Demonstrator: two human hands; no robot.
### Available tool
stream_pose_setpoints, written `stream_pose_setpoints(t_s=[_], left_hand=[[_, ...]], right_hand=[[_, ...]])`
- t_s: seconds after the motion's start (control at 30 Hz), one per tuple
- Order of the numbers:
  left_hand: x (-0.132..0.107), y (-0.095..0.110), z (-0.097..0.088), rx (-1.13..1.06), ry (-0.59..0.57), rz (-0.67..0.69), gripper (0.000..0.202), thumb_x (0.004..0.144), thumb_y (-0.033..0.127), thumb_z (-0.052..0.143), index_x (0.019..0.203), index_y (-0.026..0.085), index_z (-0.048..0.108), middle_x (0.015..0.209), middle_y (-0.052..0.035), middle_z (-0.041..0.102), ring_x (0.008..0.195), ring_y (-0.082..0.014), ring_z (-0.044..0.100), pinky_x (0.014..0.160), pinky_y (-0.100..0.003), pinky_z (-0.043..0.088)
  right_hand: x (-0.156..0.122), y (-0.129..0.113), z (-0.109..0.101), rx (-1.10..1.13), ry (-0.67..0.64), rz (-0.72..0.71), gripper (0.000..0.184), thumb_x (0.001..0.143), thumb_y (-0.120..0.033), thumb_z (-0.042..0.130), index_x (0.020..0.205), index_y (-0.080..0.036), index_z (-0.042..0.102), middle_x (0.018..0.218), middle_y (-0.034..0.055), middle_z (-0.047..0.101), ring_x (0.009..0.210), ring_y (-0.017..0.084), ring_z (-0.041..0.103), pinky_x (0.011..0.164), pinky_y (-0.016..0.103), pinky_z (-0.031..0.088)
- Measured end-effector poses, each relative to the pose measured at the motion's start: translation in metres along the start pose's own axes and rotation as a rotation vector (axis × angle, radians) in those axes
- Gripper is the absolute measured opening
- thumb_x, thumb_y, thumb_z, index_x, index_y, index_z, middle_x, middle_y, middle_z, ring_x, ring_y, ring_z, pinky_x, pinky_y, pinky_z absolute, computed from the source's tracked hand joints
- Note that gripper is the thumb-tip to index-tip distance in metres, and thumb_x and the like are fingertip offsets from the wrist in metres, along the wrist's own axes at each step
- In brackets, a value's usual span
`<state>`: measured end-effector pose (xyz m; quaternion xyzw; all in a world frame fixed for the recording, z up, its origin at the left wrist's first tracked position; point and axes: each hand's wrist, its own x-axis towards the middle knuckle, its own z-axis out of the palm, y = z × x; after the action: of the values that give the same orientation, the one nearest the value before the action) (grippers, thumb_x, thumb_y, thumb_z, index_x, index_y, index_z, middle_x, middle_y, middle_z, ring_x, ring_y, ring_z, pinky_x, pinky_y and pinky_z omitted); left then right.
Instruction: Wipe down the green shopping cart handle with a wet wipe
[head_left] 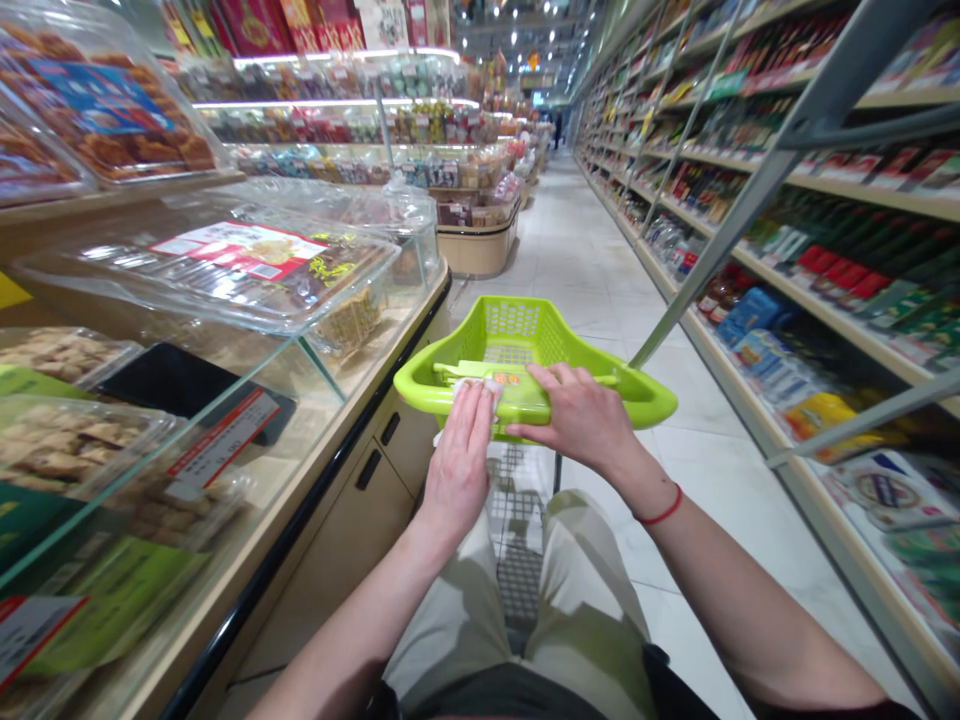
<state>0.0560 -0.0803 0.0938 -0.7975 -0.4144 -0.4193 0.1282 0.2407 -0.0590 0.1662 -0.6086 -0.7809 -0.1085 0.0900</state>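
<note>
A lime-green plastic shopping cart [652, 403] stands right in front of me, its perforated basket pointing down the aisle. My left hand [459, 465] presses a crumpled white tissue [491, 388] against the cart's handle, fingers straight and close together. On the same handle [523, 408], to the right of the tissue, my right hand [586, 412] is closed with its thumb underneath. A red string bracelet [664, 508] circles the right wrist. The tissue is mostly hidden under the left fingers.
Close on the left runs a glass-edged display counter [390, 400] with packaged pastries [255, 250]. Tall stocked shelves [847, 270] line the right side. A grey metal post [701, 265] slants up beside the cart. The tiled aisle [559, 210] stretches ahead.
</note>
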Motion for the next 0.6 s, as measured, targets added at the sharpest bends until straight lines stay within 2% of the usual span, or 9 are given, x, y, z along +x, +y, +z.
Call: stream_pose_setpoints(t_s=[0.2, 0.37, 0.5, 0.6], left_hand=[[0.001, -0.008, -0.003, 0.042, 0.03, -0.01, 0.069, 0.087, -0.007, 0.031, 0.152, 0.016, 0.031, 0.151, -0.0142, 0.046, 0.146, -0.0242, 0.034, 0.119, -0.046, 0.038], [0.013, -0.013, -0.007, 0.045, 0.036, 0.027, 0.067, 0.085, -0.008, 0.032, 0.147, 0.017, 0.041, 0.144, -0.0131, 0.055, 0.141, -0.022, 0.043, 0.117, -0.042, 0.041], [0.028, -0.018, -0.009, 0.043, 0.029, -0.035, 0.057, 0.088, -0.004, 0.038, 0.141, 0.015, 0.048, 0.14, -0.0146, 0.058, 0.139, -0.0237, 0.047, 0.115, -0.043, 0.044], [0.035, -0.014, -0.006, 0.061, -0.02, -0.084, 0.053, 0.089, -0.001, 0.041, 0.139, 0.013, 0.05, 0.141, -0.0166, 0.057, 0.138, -0.0257, 0.047, 0.114, -0.044, 0.045]], right_hand=[[0.0, -0.002, 0.0, -0.003, -0.003, 0.001, 0.08, 0.084, -0.079, 0.041, 0.142, -0.024, 0.045, 0.123, 0.0145, 0.061, 0.104, 0.028, 0.057, 0.072, 0.033, 0.044], [0.0, -0.002, 0.001, -0.019, -0.008, 0.001, 0.078, 0.085, -0.077, 0.042, 0.143, -0.025, 0.045, 0.124, 0.0149, 0.061, 0.104, 0.028, 0.057, 0.072, 0.033, 0.044], [0.0, -0.003, 0.001, -0.013, 0.006, -0.002, 0.08, 0.084, -0.079, 0.042, 0.142, -0.024, 0.046, 0.122, 0.014, 0.062, 0.103, 0.029, 0.057, 0.071, 0.033, 0.044], [0.0, -0.003, 0.001, -0.006, 0.009, 0.0, 0.079, 0.084, -0.078, 0.043, 0.142, -0.024, 0.046, 0.122, 0.0137, 0.062, 0.102, 0.029, 0.057, 0.071, 0.033, 0.044]])
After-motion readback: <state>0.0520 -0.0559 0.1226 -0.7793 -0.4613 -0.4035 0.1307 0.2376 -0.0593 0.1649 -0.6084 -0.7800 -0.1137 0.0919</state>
